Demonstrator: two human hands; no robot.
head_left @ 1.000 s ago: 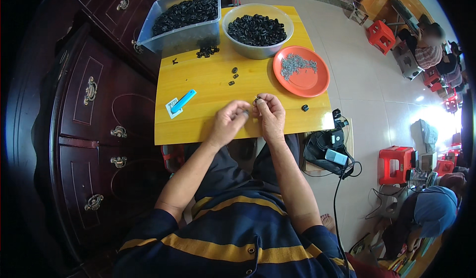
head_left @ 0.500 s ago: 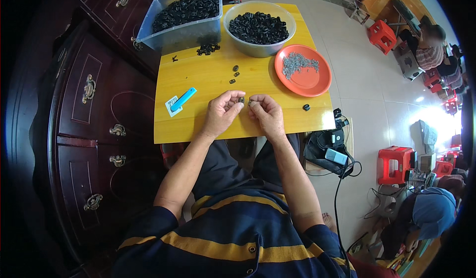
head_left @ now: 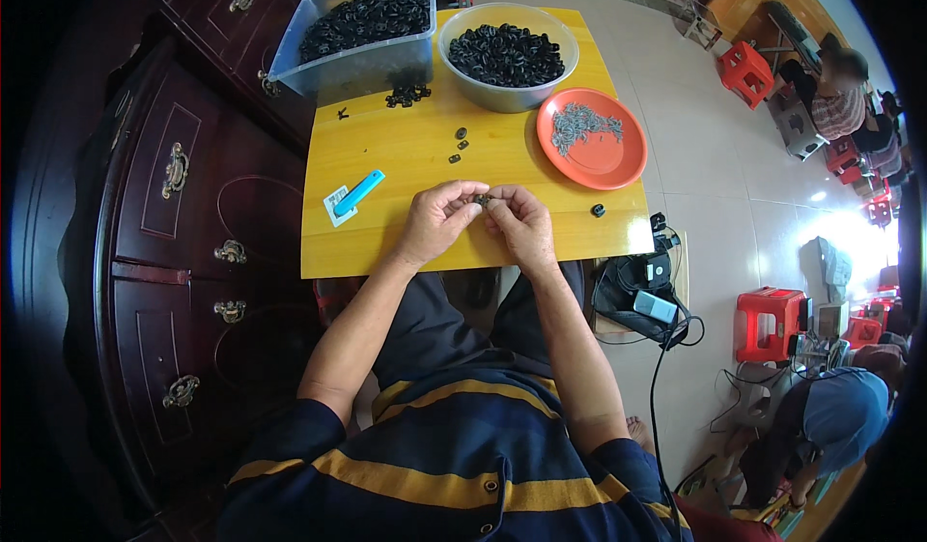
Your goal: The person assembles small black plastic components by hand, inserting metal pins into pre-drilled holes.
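My left hand (head_left: 435,218) and my right hand (head_left: 522,225) meet over the near part of the yellow table (head_left: 386,249). Both are pinched, fingertips together around a small dark part (head_left: 481,200), which they mostly cover. Whether each hand grips a separate piece is hidden. Just beyond, three small black plastic pieces (head_left: 463,145) lie in a loose row. Another black piece (head_left: 599,210) sits to the right of my right hand. An orange-red plate (head_left: 603,167) holds a heap of small grey metal-looking pieces (head_left: 579,127).
At the far side stand a round translucent bowl (head_left: 483,95) and a clear rectangular bin (head_left: 372,73), both full of black pieces. A blue-handled tool (head_left: 360,193) lies on the left. Dark wooden cabinets (head_left: 154,204) flank the table. A bag with cables (head_left: 618,296) is at right.
My hands have come together: the dark part in my left fingers has moved right to meet my right fingertips. The things on the table have stayed in place.
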